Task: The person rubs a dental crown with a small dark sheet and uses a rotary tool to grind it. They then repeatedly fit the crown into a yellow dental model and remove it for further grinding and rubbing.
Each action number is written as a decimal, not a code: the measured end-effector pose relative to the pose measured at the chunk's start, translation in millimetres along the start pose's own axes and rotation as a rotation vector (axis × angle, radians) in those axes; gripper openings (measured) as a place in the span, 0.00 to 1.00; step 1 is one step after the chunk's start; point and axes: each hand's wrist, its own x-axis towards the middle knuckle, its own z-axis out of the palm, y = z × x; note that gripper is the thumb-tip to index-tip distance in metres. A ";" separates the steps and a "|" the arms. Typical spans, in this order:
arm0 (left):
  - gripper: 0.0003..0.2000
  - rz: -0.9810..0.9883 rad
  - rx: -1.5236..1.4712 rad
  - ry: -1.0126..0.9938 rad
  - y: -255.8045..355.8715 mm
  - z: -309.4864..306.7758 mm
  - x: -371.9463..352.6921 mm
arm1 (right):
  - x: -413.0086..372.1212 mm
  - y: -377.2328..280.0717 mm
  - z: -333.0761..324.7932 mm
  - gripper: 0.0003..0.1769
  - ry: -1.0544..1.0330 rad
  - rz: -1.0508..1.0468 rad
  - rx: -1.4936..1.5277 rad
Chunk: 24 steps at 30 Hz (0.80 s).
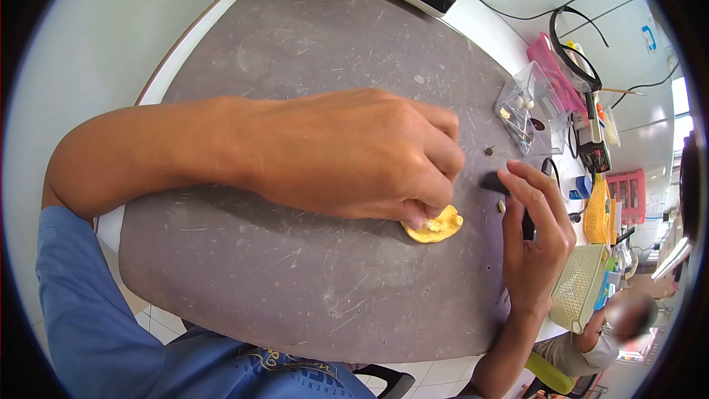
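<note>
My left hand [362, 151] reaches across the board with its fingers curled and pressed together. Its thumb and fingertips pinch at the left end of a yellow dental cast [436, 233], and the hand hides part of it. Paler, whitish teeth show along the cast's upper side. My right hand [539, 229] is at the board's right side, palm inward, with fingers stretched and thumb apart. A black block-like piece [493, 182] is right by its fingertips. More black shows between thumb and fingers, perhaps a tool lying behind them. A small yellowish bit [501, 207] lies beside the thumb.
A scratched grey board [310, 281] covers the worktop. Clear plastic containers [528, 103] with small parts stand at the right. Beyond are a pink bin [550, 66], a yellow basket [597, 210] and a woven basket [580, 288]. Another person [591, 347] sits at far right.
</note>
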 end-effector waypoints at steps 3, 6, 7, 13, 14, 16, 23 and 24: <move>0.08 0.005 0.027 -0.002 0.5 -1.0 0.3 | -1.7 9.1 -9.0 0.20 0.015 -0.048 -0.082; 0.07 -0.007 0.010 0.001 3.3 -1.8 1.4 | -13.5 21.0 -32.0 0.11 0.246 0.263 -0.056; 0.07 -0.014 0.012 -0.002 4.2 -1.8 2.0 | -19.0 20.9 -41.0 0.09 0.243 0.418 -0.070; 0.07 -0.086 -0.118 0.092 15.3 -2.5 4.8 | -53.4 16.8 -42.2 0.31 -0.258 0.734 -0.299; 0.07 -0.171 -0.192 0.087 21.0 -4.6 5.2 | -53.2 13.4 -39.5 0.30 -0.284 0.754 -0.253; 0.08 -0.338 -0.336 0.076 34.6 -6.9 8.2 | -56.2 14.2 -36.4 0.30 -0.286 0.779 -0.202; 0.10 -0.729 -0.979 0.091 56.2 -3.0 7.7 | -82.9 29.5 -33.2 0.25 0.008 0.836 0.352; 0.10 -0.736 -0.976 0.089 57.5 -2.4 7.3 | -86.9 22.1 -34.8 0.24 0.129 0.889 0.507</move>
